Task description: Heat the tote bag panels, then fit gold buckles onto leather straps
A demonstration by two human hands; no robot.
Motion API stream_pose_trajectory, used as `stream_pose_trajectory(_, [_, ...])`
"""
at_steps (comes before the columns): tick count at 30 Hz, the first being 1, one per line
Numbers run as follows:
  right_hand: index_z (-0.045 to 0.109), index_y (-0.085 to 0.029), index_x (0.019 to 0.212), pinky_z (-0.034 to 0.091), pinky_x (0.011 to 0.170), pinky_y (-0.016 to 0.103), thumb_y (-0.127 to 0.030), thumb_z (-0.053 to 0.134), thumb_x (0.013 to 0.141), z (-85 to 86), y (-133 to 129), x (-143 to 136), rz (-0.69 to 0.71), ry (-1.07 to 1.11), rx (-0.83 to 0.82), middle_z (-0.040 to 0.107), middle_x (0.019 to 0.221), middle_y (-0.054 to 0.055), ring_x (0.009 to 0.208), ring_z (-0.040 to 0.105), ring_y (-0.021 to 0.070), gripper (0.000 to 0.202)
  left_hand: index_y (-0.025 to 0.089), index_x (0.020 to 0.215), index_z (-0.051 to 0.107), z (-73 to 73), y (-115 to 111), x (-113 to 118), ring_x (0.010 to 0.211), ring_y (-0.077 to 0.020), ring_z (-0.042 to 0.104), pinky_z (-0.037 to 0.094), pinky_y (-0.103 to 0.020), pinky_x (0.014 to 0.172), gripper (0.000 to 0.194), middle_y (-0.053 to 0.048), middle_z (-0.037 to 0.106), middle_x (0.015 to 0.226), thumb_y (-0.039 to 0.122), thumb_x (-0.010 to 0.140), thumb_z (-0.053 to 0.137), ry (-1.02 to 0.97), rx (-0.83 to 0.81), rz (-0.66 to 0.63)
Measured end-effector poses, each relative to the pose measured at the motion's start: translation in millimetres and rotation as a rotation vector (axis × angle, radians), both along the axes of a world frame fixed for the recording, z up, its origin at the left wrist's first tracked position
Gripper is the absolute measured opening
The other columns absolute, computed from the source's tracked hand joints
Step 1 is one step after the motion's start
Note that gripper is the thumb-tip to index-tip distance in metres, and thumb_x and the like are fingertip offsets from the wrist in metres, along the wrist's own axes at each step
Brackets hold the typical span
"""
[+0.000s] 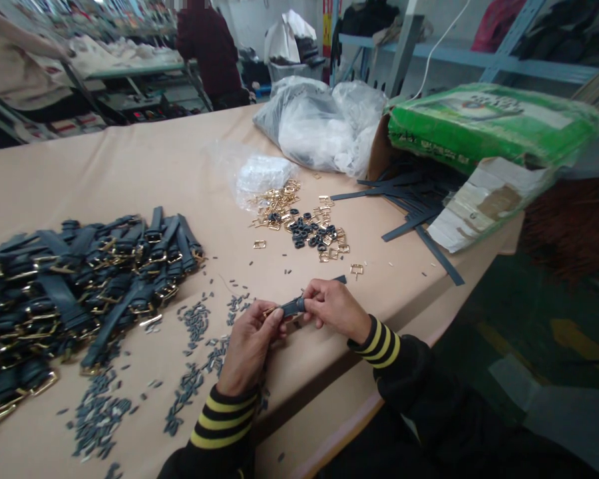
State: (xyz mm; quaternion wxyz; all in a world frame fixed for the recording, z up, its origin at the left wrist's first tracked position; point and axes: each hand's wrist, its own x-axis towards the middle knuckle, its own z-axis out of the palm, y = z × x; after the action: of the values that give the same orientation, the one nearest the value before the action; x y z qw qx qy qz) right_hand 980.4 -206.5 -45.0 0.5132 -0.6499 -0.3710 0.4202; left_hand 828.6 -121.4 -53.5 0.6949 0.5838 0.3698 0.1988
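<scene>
A short dark leather strap is stretched between my two hands above the front edge of the table. My left hand pinches its buckle end, where a bit of gold metal shows. The fingers of my right hand close on the strap near a dark loop around it, and a dark strip end sticks out beyond them. Past my hands lie loose gold buckles and a small heap of dark leather loops.
A large pile of dark straps with gold buckles covers the left side. Small dark leather bits are scattered nearby. Plastic bags and a green box spilling dark strips stand behind. Two people are in the background.
</scene>
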Motion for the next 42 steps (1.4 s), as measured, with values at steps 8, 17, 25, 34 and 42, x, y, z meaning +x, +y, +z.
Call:
stream_pose_trajectory(8, [0.057,-0.009,0.071,0.043,0.04,0.013,-0.009,0.051,0.078,6.7,0.5,0.2,0.047,0.175,-0.059,0.059,0.055,-0.001,0.041,0.053,0.0049,0.009,0.016,0.079,0.051,3.2,-1.3,2.7,0.052,-0.0082,0.052,0.043,-0.018,0.051,0.025,0.002,0.057,0.059,0.037,0.073,0.062,0.031,0.041,-0.034])
stream_pose_trajectory(17, [0.061,-0.008,0.071,0.031,0.034,0.01,-0.012,0.053,0.078,8.9,-5.4,8.3,0.112,0.094,-0.093,0.057,0.056,-0.001,0.038,0.041,0.0015,0.011,0.015,0.077,0.054,4.5,1.1,-2.0,0.056,-0.0093,0.053,0.043,-0.019,0.052,0.023,-0.001,0.059,0.065,0.036,0.073,0.062,0.035,0.079,-0.119])
stream_pose_trajectory(25, [0.062,-0.008,0.08,0.039,0.039,0.013,-0.01,0.049,0.079,7.8,-5.8,8.5,0.138,0.126,-0.134,0.058,0.057,0.0,0.043,0.052,0.0054,0.013,0.015,0.075,0.053,4.5,1.5,-1.1,0.056,-0.0101,0.052,0.042,-0.021,0.053,0.021,0.0,0.058,0.063,0.035,0.074,0.061,0.022,0.119,-0.137])
stream_pose_trajectory(34, [0.064,-0.008,0.083,0.046,0.049,0.018,-0.005,0.04,0.081,15.9,-15.0,7.4,0.273,-0.144,-0.116,0.061,0.058,0.002,0.05,0.057,0.0091,0.025,0.018,0.069,0.048,1.2,-6.3,7.3,0.048,-0.0097,0.047,0.036,-0.021,0.048,0.019,0.003,0.052,0.053,0.034,0.077,0.056,0.143,0.378,-0.117])
stream_pose_trajectory(42, [0.061,-0.008,0.083,0.05,0.051,0.018,-0.023,0.059,0.077,0.6,-14.8,1.3,0.046,0.29,-0.055,0.059,0.056,-0.001,0.049,0.057,0.0073,0.017,0.017,0.073,0.049,-2.5,-5.6,4.4,0.05,-0.0097,0.047,0.038,-0.021,0.049,0.019,0.004,0.052,0.056,0.035,0.079,0.053,0.108,0.392,-0.15])
